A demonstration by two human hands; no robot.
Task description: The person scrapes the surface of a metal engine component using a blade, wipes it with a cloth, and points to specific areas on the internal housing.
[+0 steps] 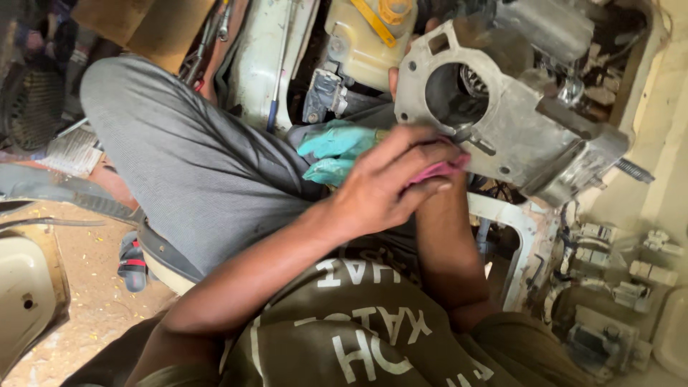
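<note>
My left hand (387, 183) reaches in from the lower left and presses a pink cloth (438, 170) against the lower rim of a grey cast-metal housing (523, 122) with a large round bore. My right forearm rises under the left hand. My right hand (393, 80) is mostly hidden behind the housing, with only fingertips showing at its left edge, gripping it. A teal cloth or glove (335, 149) lies bunched just left of my left hand, on my knee in grey trousers (179, 158).
A cream plastic reservoir with a yellow cap (365, 36) sits behind the housing. A blue-handled tool (274, 107) leans at the top centre. A red and black handle (132, 261) lies on the dirt floor at the left. White connectors and wiring (609, 251) crowd the lower right.
</note>
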